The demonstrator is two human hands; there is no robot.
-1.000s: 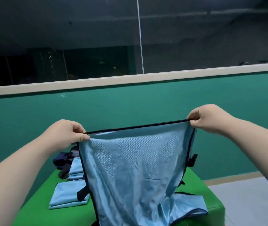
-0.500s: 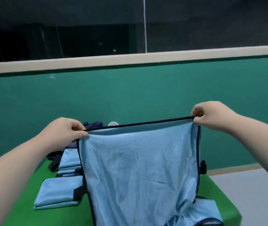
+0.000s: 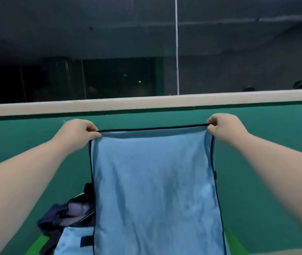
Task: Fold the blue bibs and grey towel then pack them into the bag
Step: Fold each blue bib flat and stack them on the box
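Blue bib [image 3: 154, 190] hangs taut between hands | left hand [image 3: 76, 132] pinches its top corner | right hand [image 3: 223, 128] pinches opposite corner

I count two hands, the left hand [image 3: 76, 131] and the right hand [image 3: 224, 126]. I see two blue bibs, one hanging bib [image 3: 152, 190] and one folded bib [image 3: 71, 241]. There is one dark bag [image 3: 67, 212] and one green table [image 3: 36, 244].

Light-blue terry bib w/ dark trim [image 3: 152, 190] hangs btwn left hand [image 3: 76, 133] (top-L corner) & right hand [image 3: 225, 127] (top-R). Behind it, lower L: dark navy fabric bag [image 3: 67, 212], folded light-blue bib [image 3: 73, 240] nearer, on green table [image 3: 36, 245].
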